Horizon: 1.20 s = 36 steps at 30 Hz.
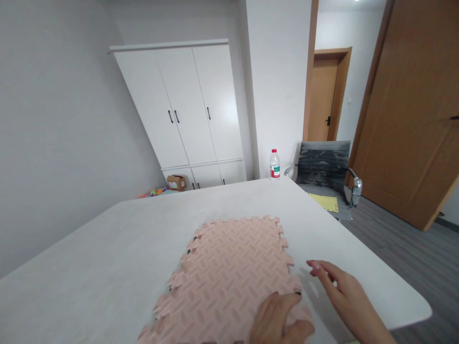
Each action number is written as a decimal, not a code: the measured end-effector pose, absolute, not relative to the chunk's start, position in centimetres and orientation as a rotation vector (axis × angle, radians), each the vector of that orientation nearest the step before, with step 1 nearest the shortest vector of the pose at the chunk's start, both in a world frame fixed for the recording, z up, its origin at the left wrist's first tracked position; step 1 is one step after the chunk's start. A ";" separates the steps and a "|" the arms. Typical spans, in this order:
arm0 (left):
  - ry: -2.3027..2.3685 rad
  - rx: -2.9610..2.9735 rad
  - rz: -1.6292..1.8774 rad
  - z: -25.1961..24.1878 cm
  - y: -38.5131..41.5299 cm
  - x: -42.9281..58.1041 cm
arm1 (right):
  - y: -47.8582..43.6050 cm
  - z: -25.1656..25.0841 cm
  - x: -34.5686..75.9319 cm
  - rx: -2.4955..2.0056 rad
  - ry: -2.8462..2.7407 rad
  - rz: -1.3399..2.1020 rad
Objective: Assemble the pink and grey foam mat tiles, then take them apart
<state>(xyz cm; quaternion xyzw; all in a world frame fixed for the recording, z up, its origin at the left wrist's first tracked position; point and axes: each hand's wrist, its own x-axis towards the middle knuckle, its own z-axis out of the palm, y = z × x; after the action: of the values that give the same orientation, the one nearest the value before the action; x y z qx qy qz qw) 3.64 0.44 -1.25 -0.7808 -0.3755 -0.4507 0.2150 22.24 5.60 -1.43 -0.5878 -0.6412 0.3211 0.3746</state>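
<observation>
A pink foam mat [229, 267] with toothed, interlocking edges lies on the white table [118, 253]. Small dark spots show along its left edge and near its right edge. My left hand [281, 319] rests on the mat's lower right part, fingers spread and holding nothing. To the right of the mat, above the table, is my right hand [340, 286]; its thumb and index fingertips come together, and anything between them is too small to make out.
A clear bottle [274, 165] with a red cap stands at the table's far edge. Behind it are a grey chair [322, 165] holding a yellow sheet [325, 202], a white cabinet [186, 105], a cardboard box [177, 182] and wooden doors [409, 110].
</observation>
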 end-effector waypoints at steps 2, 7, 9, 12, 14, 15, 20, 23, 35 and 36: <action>-0.953 -2.006 -1.404 -3.1 2.1 4.9 | 5.8 -2.5 25.2 -1.574 -1.591 0.674; -0.903 -1.962 -1.384 -5.5 4.4 5.8 | 5.4 -6.6 34.4 -1.784 -1.330 0.393; -0.943 -1.994 -1.290 -5.8 4.2 5.4 | 5.2 -8.5 37.6 -1.848 -1.297 0.268; -1.076 -2.025 -1.185 -6.2 3.7 4.9 | 5.0 -10.7 40.2 -1.851 -1.394 0.162; -1.146 -2.047 -1.132 -6.2 3.5 4.7 | 5.1 -11.6 40.4 -1.853 -1.414 0.188; -1.167 -2.061 -1.104 -6.2 3.4 4.6 | 5.1 -11.8 40.2 -1.866 -1.399 0.209; -1.290 -2.137 -0.991 -5.6 3.5 3.3 | 5.0 -11.5 38.7 -1.940 -1.329 0.191; -1.464 -2.222 -0.863 -4.6 3.4 1.1 | 5.0 -11.1 38.6 -1.934 -1.344 0.148; -2.004 -2.128 -0.108 -1.7 1.7 -18.0 | 5.1 -12.4 39.2 -1.961 -1.282 0.300; -2.013 -2.086 -0.110 -2.0 1.1 -20.3 | 5.2 -12.7 39.4 -1.965 -1.278 0.302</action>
<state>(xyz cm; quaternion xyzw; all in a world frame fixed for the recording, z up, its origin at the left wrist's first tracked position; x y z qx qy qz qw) -20.28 1.11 -2.00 -0.7139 -0.6888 -0.0377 0.1201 39.37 5.15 -12.67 -0.7694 -0.5002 0.1183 0.3792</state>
